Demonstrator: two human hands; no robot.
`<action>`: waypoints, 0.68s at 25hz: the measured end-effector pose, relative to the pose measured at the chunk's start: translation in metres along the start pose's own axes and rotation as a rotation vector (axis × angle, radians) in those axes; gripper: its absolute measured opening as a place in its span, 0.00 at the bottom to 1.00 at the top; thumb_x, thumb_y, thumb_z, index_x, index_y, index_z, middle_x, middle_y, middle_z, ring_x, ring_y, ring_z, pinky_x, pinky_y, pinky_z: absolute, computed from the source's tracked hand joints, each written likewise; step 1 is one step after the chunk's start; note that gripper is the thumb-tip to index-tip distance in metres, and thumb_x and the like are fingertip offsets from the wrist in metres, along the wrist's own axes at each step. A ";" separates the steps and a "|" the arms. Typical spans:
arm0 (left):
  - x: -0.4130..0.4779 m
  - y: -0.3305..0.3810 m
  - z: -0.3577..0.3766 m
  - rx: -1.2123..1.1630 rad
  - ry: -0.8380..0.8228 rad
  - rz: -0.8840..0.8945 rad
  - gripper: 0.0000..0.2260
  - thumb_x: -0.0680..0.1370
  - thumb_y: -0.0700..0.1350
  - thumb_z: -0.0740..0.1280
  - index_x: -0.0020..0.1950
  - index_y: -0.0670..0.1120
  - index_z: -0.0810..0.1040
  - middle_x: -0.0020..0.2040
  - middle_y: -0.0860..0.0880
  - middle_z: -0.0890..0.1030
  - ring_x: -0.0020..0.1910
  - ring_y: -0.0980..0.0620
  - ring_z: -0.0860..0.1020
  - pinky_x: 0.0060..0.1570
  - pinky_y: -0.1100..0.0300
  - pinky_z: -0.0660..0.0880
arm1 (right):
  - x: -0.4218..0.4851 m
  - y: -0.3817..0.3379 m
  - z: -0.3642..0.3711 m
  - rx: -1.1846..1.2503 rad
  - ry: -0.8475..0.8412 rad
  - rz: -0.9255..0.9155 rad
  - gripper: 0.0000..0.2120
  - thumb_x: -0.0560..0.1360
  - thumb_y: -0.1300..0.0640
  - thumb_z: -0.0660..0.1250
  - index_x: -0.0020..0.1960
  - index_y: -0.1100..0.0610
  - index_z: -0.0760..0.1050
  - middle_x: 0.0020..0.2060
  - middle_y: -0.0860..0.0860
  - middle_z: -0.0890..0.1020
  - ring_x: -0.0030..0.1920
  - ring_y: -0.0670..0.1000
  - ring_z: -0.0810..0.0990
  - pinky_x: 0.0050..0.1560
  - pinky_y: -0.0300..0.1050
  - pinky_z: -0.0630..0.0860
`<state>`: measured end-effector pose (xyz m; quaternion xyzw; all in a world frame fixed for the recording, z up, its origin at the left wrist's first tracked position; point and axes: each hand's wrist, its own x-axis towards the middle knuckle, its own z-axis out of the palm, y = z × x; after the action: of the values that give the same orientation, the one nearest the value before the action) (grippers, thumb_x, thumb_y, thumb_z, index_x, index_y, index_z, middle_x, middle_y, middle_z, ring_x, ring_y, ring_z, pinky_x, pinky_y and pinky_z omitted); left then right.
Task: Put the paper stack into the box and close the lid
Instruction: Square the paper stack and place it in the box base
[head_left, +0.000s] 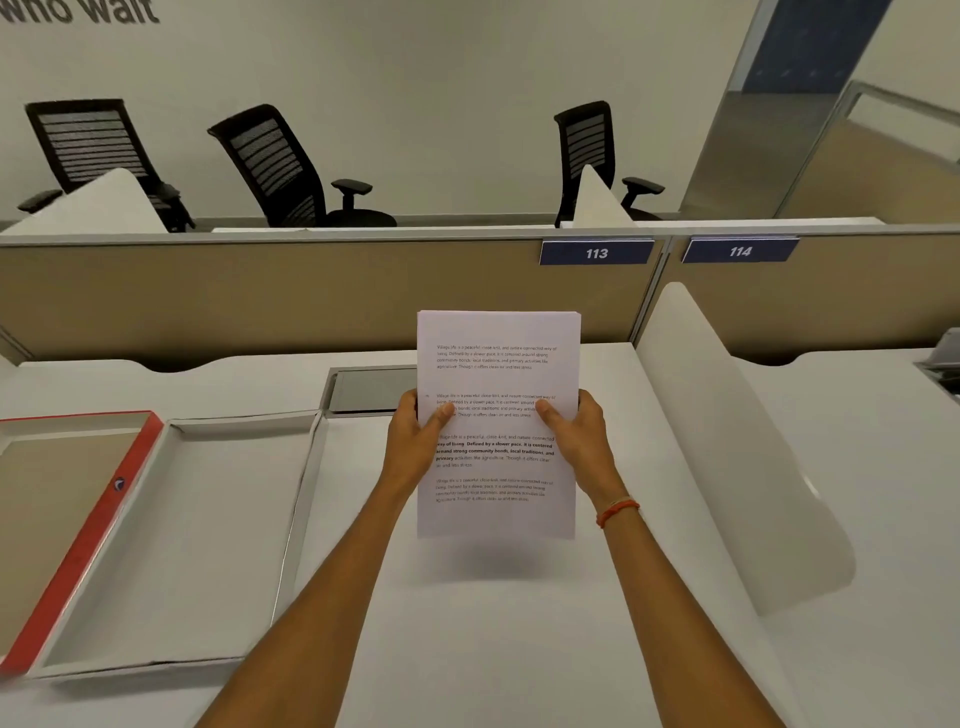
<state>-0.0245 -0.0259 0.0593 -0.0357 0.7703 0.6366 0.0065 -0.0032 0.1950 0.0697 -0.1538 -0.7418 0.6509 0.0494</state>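
A white paper stack (497, 374) with printed paragraphs stands upright above the desk, its lower edge lifted off the surface. My left hand (415, 441) grips its left edge and my right hand (574, 439) grips its right edge, thumbs on the front page. To the left lies the shallow white box (306, 499), open and with nothing inside. Its lid (111, 512), red-edged with a brown inside, lies flipped open further left, joined to the box along one side.
The white desk (519, 649) is bounded by a beige partition (260, 296) at the back and a curved white divider (727, 441) on the right. A grey cable hatch (369, 389) sits behind the paper stack. Black office chairs stand beyond the partition.
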 end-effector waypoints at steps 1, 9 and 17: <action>0.001 0.004 -0.003 0.013 -0.002 -0.001 0.18 0.78 0.51 0.67 0.65 0.48 0.70 0.58 0.49 0.80 0.46 0.51 0.84 0.34 0.65 0.81 | 0.002 -0.006 0.001 0.000 -0.001 0.014 0.21 0.76 0.50 0.70 0.66 0.56 0.71 0.57 0.53 0.82 0.50 0.55 0.85 0.45 0.48 0.85; 0.000 0.029 -0.025 0.047 0.005 -0.028 0.18 0.80 0.50 0.65 0.67 0.44 0.71 0.61 0.44 0.81 0.53 0.44 0.83 0.49 0.51 0.83 | -0.005 -0.040 0.013 0.043 -0.103 0.058 0.18 0.78 0.56 0.69 0.65 0.60 0.75 0.57 0.57 0.84 0.52 0.58 0.86 0.49 0.52 0.84; -0.012 0.040 -0.073 0.081 0.031 -0.064 0.15 0.81 0.49 0.63 0.64 0.43 0.74 0.61 0.43 0.82 0.53 0.44 0.83 0.53 0.48 0.82 | -0.021 -0.056 0.056 -0.019 -0.180 0.064 0.18 0.78 0.55 0.67 0.66 0.61 0.76 0.59 0.58 0.83 0.55 0.61 0.84 0.56 0.59 0.81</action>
<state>-0.0127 -0.0891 0.1133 -0.0696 0.7941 0.6036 0.0164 -0.0074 0.1298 0.1193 -0.1186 -0.7441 0.6562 -0.0396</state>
